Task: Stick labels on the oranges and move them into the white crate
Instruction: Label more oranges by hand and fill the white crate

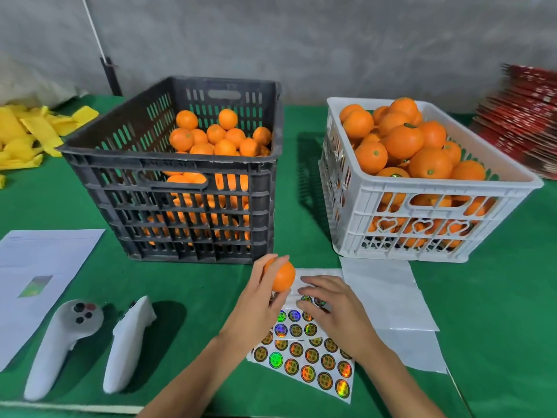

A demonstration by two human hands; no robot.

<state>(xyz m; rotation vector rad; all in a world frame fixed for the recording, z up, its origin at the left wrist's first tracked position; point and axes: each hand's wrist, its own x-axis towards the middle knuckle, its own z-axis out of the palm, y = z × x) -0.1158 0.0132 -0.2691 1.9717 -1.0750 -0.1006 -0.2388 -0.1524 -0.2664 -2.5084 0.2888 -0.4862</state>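
Note:
My left hand (pixel 259 303) grips one orange (pixel 281 277) just above the green table, in front of the dark crate (pixel 168 164). That crate holds several loose oranges (pixel 215 137). My right hand (pixel 331 309) lies palm down, fingers spread, on a sheet of round holographic labels (pixel 313 363); whether a label is under its fingertips is hidden. The white crate (pixel 422 206) at the right is heaped with oranges (pixel 404 140).
Blank backing sheets (pixel 388 297) lie under and right of the label sheet. Two white controllers (pixel 63 342) and a printed paper (pixel 39 260) sit at the left front. Yellow foam pieces (pixel 27 131) lie far left, a red stack (pixel 524 116) far right.

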